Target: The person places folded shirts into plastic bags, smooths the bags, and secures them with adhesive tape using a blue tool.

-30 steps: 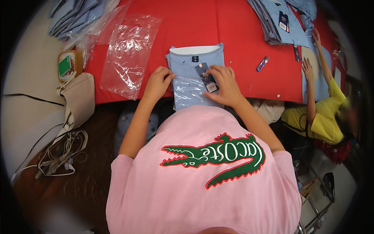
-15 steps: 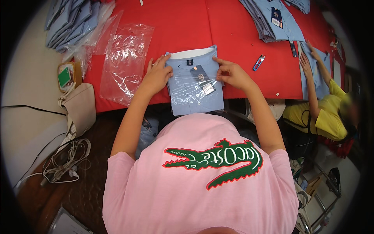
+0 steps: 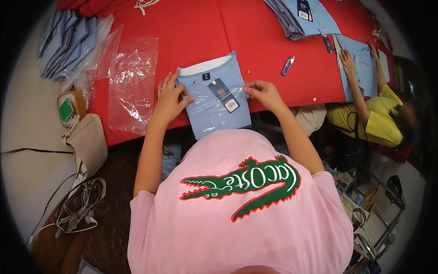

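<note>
A folded light-blue shirt (image 3: 211, 84) lies at the table's front edge, its collar end pointing away from me. A clear plastic bag (image 3: 205, 109) covers its lower part, while the collar shows bare. On the shirt's front rests a dark hang tag (image 3: 223, 93) with a white label. My left hand (image 3: 171, 101) grips the left side, thumb on top near the bag's edge, other fingers along the shirt's side. At the right side my right hand (image 3: 265, 94) pinches the bag's edge between thumb and forefinger, drawing it slightly out from the shirt.
Another clear bag (image 3: 132, 82) lies flat on the red-covered table (image 3: 191, 32). Stacked blue shirts (image 3: 66, 43) stand far left, with more shirts (image 3: 303, 18) far right. Blue thread snips (image 3: 287, 65) lie to the right. A co-worker in yellow (image 3: 365, 116) handles a blue garment (image 3: 360, 64).
My right hand has shifted from the shirt's upper right corner down its side and now pinches the plastic. My left hand still grips the left side. The whole view has shifted slightly.
</note>
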{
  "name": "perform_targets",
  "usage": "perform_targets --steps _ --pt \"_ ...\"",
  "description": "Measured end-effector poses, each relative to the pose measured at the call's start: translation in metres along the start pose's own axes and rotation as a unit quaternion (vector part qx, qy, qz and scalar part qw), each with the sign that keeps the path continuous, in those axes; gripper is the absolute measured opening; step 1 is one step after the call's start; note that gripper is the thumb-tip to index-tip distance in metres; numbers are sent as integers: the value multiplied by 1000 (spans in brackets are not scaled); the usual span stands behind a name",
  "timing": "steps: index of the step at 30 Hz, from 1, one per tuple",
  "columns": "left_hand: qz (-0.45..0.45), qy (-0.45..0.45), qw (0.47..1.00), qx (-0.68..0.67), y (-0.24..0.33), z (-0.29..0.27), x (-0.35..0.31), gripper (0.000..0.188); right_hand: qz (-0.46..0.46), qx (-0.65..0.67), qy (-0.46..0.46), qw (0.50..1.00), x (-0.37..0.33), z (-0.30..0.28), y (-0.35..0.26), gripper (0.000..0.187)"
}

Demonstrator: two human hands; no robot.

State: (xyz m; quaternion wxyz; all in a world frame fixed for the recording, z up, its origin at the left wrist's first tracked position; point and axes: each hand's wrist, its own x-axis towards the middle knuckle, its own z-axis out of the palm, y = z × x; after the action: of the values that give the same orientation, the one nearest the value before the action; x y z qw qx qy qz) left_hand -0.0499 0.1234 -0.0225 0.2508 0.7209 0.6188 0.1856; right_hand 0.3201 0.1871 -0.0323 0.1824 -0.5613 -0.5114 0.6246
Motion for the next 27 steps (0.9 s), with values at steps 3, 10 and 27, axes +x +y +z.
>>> perform_targets --steps 3,10,27 --pt "19 -19 999 -27 1 -1 -3 32 -4 94 -2 996 -7 12 9 31" --pt "108 33 993 26 73 15 14 71 61 166 42 983 -6 13 7 28" --pt "9 -114 965 -235 120 81 74 15 124 138 -87 979 11 -3 38 26"
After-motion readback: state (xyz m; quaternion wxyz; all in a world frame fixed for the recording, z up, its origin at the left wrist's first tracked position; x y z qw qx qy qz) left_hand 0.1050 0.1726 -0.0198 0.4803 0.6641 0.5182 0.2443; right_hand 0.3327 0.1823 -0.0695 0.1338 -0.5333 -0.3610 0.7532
